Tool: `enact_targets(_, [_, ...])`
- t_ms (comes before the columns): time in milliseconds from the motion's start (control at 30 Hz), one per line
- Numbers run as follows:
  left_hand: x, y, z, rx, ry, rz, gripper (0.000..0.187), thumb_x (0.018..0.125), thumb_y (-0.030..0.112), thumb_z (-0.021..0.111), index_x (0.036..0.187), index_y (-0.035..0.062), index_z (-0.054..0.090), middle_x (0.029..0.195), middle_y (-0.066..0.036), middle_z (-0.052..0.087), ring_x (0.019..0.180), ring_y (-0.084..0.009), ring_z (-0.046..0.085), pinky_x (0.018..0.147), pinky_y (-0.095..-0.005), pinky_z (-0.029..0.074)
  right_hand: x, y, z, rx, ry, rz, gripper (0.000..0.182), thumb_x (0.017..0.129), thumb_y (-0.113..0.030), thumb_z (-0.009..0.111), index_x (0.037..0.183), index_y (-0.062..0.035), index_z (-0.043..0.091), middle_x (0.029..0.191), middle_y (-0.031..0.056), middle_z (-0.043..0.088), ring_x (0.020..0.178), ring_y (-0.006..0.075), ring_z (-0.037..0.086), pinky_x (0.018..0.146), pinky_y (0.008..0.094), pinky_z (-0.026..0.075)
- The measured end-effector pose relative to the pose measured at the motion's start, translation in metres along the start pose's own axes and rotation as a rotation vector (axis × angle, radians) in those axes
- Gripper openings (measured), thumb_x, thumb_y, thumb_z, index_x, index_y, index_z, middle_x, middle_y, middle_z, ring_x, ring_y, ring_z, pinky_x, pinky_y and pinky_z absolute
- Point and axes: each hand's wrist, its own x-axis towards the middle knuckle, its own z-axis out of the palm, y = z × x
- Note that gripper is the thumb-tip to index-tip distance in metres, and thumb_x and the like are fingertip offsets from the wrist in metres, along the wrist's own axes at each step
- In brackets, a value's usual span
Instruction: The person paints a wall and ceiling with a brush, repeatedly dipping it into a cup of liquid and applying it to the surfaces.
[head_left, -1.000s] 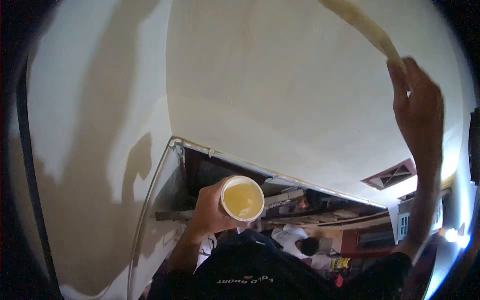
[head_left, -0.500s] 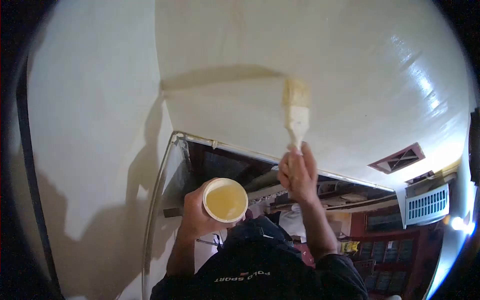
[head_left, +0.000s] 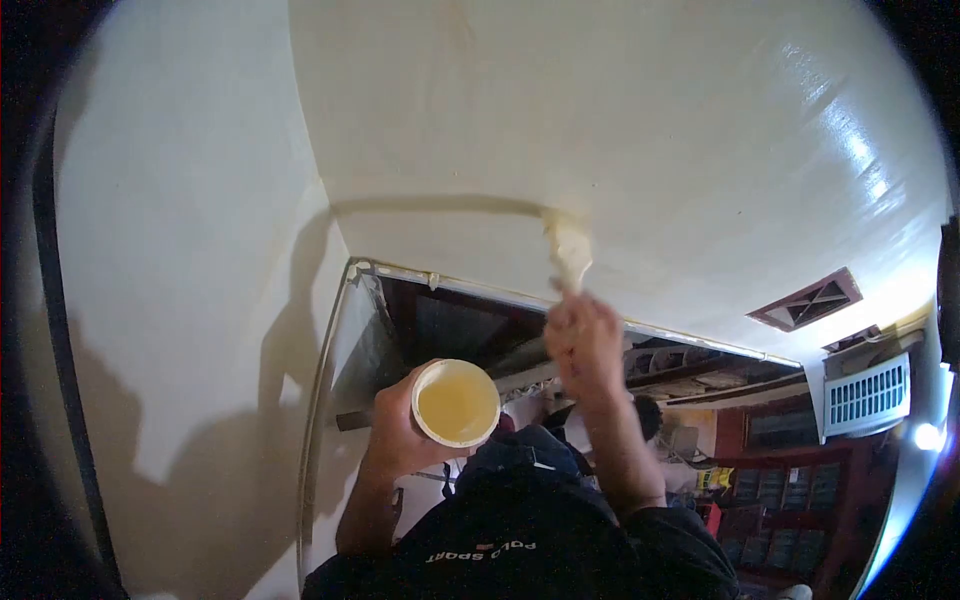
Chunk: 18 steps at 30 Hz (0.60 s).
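Observation:
My left hand [head_left: 400, 432] grips a round white cup [head_left: 456, 402] filled with pale yellow paint, held level in front of my chest. My right hand [head_left: 583, 338] is raised above it and closed around the handle of a wide paintbrush [head_left: 566, 250]. The bristles press against the cream-coloured ceiling [head_left: 620, 130], just above the top frame of a doorway [head_left: 500, 296]. A faint painted stripe runs left from the bristles along the ceiling.
A cream wall [head_left: 190, 300] stands on the left, meeting the ceiling at a corner. Two vent grilles [head_left: 808, 301] sit at the right. Below the doorway, another person [head_left: 650, 412] and dark red shelving [head_left: 790, 500] show in the room beyond.
My right hand swung from high at the right down to the centre with the brush, then drew the bristles closer to the door frame. The cup barely shifted.

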Motion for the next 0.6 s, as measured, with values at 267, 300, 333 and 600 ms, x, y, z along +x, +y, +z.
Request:
enact_targets(267, [-0.009, -0.018, 0.007, -0.119, -0.022, 0.002, 0.073, 0.053, 0.024, 0.087, 0.113, -0.0009, 0.054, 0.103, -0.015, 0.064, 0.096, -0.0234, 0.064, 0.087, -0.0358, 0.049, -0.009, -0.07, 0.025, 0.101, -0.063, -0.062, 0.025, 0.094, -0.018, 0.047, 0.108, 0.0018, 0.051, 0.062, 0.0004, 0.043, 0.042, 0.0045, 0.034, 0.033, 0.0178, 0.023])
enact_targets(300, [-0.01, -0.018, 0.007, -0.12, -0.02, -0.004, 0.073, 0.053, 0.024, 0.087, 0.113, -0.0009, 0.054, 0.103, -0.015, 0.064, 0.096, -0.0234, 0.064, 0.087, -0.0358, 0.049, -0.016, -0.072, 0.026, 0.088, -0.097, -0.143, 0.028, 0.095, -0.022, 0.046, 0.109, 0.002, 0.051, 0.061, 0.0004, 0.042, 0.041, 0.0047, 0.033, 0.033, 0.0179, 0.023])
enact_targets(333, [-0.01, -0.017, 0.007, -0.122, -0.02, -0.024, 0.074, 0.052, 0.023, 0.087, 0.114, -0.0013, 0.054, 0.103, -0.015, 0.064, 0.095, -0.0233, 0.063, 0.087, -0.0357, 0.049, -0.022, -0.074, 0.027, 0.076, -0.132, -0.224, 0.032, 0.096, -0.026, 0.044, 0.109, 0.0021, 0.05, 0.06, 0.0004, 0.042, 0.04, 0.0049, 0.032, 0.032, 0.018, 0.023])
enact_targets(600, [0.007, -0.001, 0.011, -0.143, 0.102, 0.26, 0.079, 0.05, 0.02, 0.089, 0.116, -0.0028, 0.052, 0.105, -0.014, 0.063, 0.095, -0.0227, 0.063, 0.088, -0.0345, 0.048, 0.035, 0.013, 0.006, 0.017, -0.051, -0.202, 0.038, 0.096, -0.039, 0.04, 0.095, -0.0028, 0.051, 0.057, -0.0007, 0.039, 0.04, 0.0061, 0.031, 0.033, 0.0207, 0.025])
